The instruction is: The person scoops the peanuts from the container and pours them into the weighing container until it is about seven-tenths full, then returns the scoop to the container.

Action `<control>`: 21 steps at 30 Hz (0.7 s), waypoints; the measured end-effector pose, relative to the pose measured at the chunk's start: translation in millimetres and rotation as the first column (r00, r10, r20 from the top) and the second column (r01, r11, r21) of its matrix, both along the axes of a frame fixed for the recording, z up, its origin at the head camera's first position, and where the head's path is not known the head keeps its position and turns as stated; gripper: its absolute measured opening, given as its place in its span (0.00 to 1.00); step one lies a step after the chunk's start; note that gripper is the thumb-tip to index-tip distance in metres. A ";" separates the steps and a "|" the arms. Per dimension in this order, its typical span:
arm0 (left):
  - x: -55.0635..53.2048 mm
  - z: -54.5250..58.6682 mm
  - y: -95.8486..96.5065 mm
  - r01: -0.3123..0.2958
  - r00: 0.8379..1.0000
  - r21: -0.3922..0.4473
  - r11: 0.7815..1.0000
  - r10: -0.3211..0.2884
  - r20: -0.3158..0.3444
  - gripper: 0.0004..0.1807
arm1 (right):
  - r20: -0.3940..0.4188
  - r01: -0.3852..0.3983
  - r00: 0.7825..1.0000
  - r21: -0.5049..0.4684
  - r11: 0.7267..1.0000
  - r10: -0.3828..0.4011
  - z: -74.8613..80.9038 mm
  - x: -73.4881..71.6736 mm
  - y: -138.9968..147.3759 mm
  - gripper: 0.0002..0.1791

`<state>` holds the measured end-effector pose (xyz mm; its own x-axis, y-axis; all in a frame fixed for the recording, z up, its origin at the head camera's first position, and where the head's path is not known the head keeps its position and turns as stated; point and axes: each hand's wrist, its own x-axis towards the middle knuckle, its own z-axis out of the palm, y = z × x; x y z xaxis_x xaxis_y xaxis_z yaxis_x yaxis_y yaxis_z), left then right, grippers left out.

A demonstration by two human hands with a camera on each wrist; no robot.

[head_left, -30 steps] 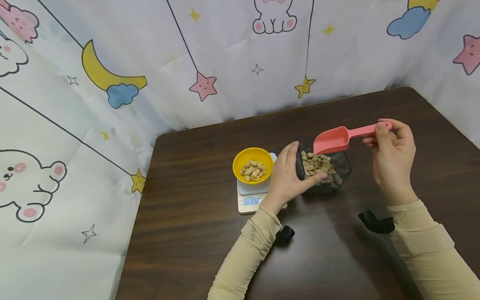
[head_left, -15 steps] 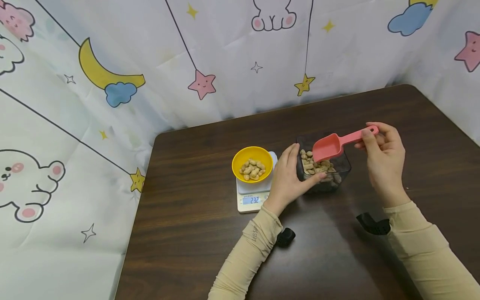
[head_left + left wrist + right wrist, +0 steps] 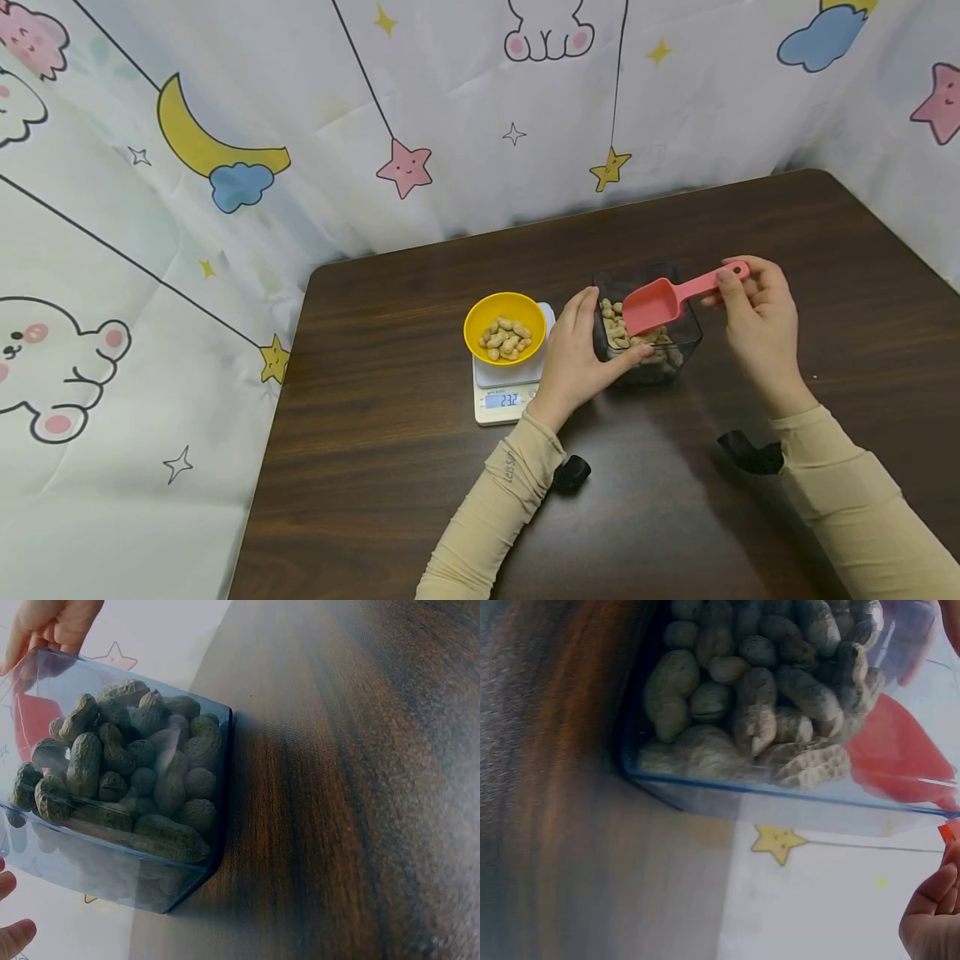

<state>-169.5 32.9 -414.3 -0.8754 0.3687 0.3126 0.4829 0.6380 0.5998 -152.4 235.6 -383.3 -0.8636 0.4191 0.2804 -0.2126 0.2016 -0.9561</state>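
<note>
while the pink scoop [image 3: 651,308] is being pinched near its handle's end by the right grip [image 3: 765,329], its blade is being held slanted against the peanuts [image 3: 141,781] inside the transparent container [image 3: 645,377] on the counter [image 3: 390,417]. that container is being clasped at its near left corner by the left grip [image 3: 577,358]. by so rearward a pinch, twisting and spillage are probably being risked. if that corner is being clasped too lightly, a slide toward the scale [image 3: 497,379], where the yellow bowl [image 3: 481,318] is being carried, is being invited.

Before me spreads a dark brown, wood-grained table [image 3: 375,375]; on it stand a tinted see-through box [image 3: 651,375] and, towards nine o'clock from that, a white scale [image 3: 497,382].
</note>
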 end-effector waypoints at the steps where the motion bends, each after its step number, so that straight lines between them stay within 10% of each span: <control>1: 0.0 0.0 -0.1 0.001 1.000 -0.002 1.000 -0.001 0.001 0.51 | 0.003 -0.003 1.000 -0.029 1.000 0.003 -1.0 -0.1 0.4 0.11; 21: -2.1 -0.2 -1.4 -0.003 1.000 -0.010 1.000 0.003 0.017 0.51 | 0.102 -0.098 0.992 0.253 0.962 0.074 -11.8 0.8 -4.1 0.11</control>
